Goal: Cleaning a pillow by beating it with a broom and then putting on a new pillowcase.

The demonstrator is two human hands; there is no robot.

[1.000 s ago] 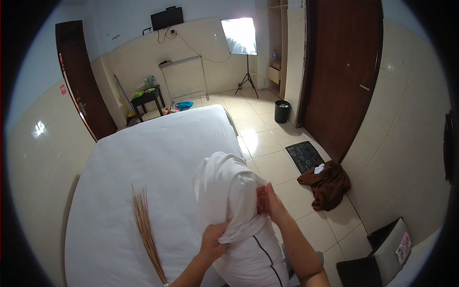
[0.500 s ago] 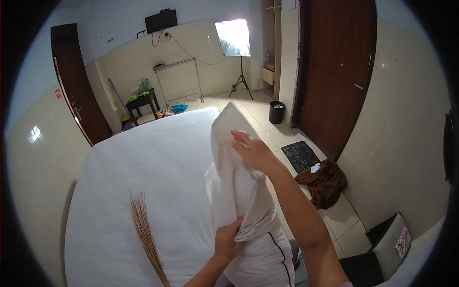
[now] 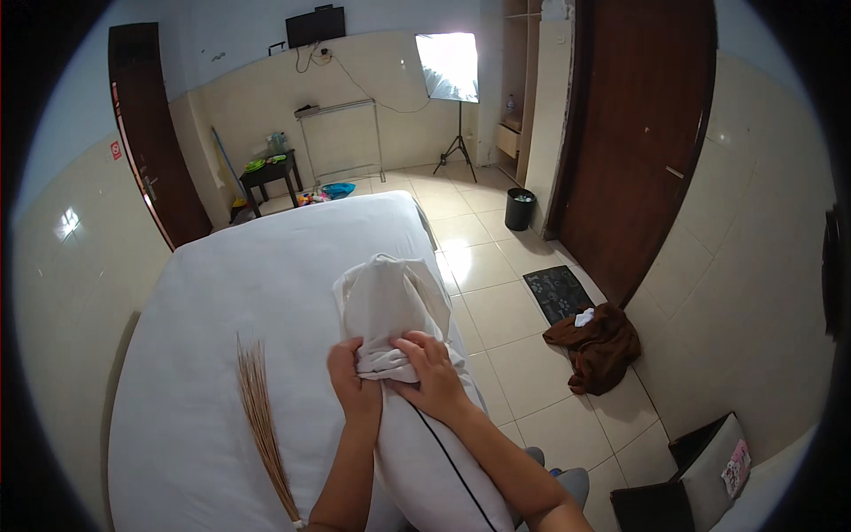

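Close to your body, along the right part of the bed (image 3: 204, 301), lies a white pillow (image 3: 412, 483) with dark piping (image 3: 449, 455), its near end toward you. At its far end, your left hand (image 3: 348, 372) is closed on the bunched edge of a white cloth cover (image 3: 381, 293), the thumb on the inner side. Your right hand (image 3: 434, 381) is just beside it, its fingers bent over the same gathered edge. The two hands are near each other, and both hold the cloth.

As I judge, the work is only partly done: the far end of the pillow seems to be inside the cover, but the folds hide how deep it goes. The near part, with the piping, is uncovered, and the cover is gathered, not spread along it.

To the left, a stick broom (image 3: 261, 426) lies on the sheet, apart from your hands. Farther, on the floor at right, a brown cloth (image 3: 607, 355) is heaped beside a dark mat (image 3: 557, 293). Beyond stand a black bin (image 3: 519, 211) and a bright lamp (image 3: 448, 69) on a tripod.
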